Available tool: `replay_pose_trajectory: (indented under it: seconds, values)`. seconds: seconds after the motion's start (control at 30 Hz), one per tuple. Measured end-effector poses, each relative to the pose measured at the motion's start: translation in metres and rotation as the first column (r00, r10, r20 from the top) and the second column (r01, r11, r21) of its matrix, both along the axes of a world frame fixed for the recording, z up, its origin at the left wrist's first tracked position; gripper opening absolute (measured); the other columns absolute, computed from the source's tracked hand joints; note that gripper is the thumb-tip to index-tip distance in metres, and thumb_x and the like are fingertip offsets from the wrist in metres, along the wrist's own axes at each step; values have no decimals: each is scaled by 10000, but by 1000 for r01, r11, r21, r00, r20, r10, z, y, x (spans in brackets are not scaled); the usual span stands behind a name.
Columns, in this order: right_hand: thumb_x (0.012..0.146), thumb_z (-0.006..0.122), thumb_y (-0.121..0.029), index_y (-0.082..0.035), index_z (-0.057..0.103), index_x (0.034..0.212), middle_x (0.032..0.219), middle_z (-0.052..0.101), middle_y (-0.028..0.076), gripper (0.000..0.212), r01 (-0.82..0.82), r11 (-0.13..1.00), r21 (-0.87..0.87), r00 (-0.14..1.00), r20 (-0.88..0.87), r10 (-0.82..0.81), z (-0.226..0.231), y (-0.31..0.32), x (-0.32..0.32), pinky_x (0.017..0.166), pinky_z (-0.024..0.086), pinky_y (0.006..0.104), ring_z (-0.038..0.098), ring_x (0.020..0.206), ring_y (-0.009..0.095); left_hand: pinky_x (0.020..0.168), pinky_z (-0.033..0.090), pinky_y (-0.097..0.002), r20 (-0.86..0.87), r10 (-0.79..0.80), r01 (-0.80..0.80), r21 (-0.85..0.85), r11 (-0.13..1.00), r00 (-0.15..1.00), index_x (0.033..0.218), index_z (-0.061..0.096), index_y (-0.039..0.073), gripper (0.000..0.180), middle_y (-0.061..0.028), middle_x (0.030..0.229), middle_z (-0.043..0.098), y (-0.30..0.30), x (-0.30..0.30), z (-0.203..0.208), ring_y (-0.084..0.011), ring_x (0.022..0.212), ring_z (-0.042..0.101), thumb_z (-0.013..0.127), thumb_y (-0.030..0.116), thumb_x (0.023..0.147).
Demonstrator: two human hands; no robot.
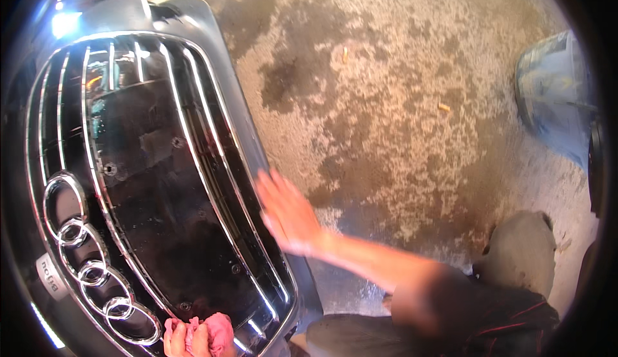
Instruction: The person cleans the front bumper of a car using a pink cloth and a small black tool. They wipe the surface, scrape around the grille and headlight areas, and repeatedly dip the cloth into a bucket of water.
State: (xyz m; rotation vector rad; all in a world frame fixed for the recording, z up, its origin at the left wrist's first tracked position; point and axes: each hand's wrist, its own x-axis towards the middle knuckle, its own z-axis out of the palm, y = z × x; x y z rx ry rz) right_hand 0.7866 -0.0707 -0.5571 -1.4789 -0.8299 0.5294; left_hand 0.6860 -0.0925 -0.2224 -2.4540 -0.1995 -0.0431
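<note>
A dark car front with a glossy black grille (pixel 154 164) fills the left side, its chrome bars running lengthwise. My left hand (pixel 187 341), at the bottom edge, is closed on a crumpled pink cloth (pixel 220 331) at the grille's lower end. My right hand (pixel 286 218) is slightly blurred. Its fingers are stretched out over the outer edge of the bumper, with nothing in them; whether they press on it I cannot tell. Left of the cloth, a chrome emblem of linked rings (pixel 106 283) sits on the grille. Water drops or specks dot the black panel.
A bluish plastic bin or barrel (pixel 557 93) stands at the far right. Small orange-tan bits (pixel 444 108) lie on the stained concrete floor (pixel 399 48). A white label (pixel 51 278) is beside the emblem. My grey-trousered leg (pixel 521 254) shows at lower right.
</note>
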Motion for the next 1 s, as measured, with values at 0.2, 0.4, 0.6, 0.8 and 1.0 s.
replay_pose_trajectory:
  seconds: [0.2,0.4,0.6,0.8,1.0]
  values:
    - [1194,416,-326,65,373,1705,1833,260,244,646,189,980,61,981,-65,-185,-9,97,133,1401,241,503,198,1715,422,1022,654,-527,-26,-3,1,-62,998,1000,1124,753,118,392,-126,1206,715,4,4,5,-377,1173,713,1010,247,858]
    - [1178,429,-292,92,382,1692,1814,282,287,643,50,987,153,999,-20,-48,-5,-17,-16,1398,220,543,240,1695,477,1028,640,-550,-27,67,-70,-146,987,997,1146,759,97,333,-136,1193,745,0,-7,7,-391,1167,716,930,308,954]
    - [1177,454,-283,104,473,1636,1765,398,280,601,275,958,86,961,-38,-272,-5,105,153,1391,251,489,283,1684,451,1002,660,-536,-58,-13,9,-60,998,998,1122,750,105,400,-135,1165,750,0,10,3,-384,1146,723,1015,194,837]
    - [1184,432,-306,81,346,1715,1844,227,261,663,2,1000,-31,1000,-28,-2,0,-19,-12,1400,173,539,196,1720,430,1008,650,-534,33,-14,16,-60,998,999,1120,754,105,334,-119,1153,757,4,0,2,-374,1151,724,967,251,908]
    - [1184,441,-295,97,370,1698,1805,292,305,650,191,981,29,977,-105,-188,10,52,87,1384,259,509,276,1683,472,1001,653,-542,-36,-10,9,-34,999,999,1110,755,91,346,-124,1155,763,2,3,1,-375,1142,715,985,208,880]
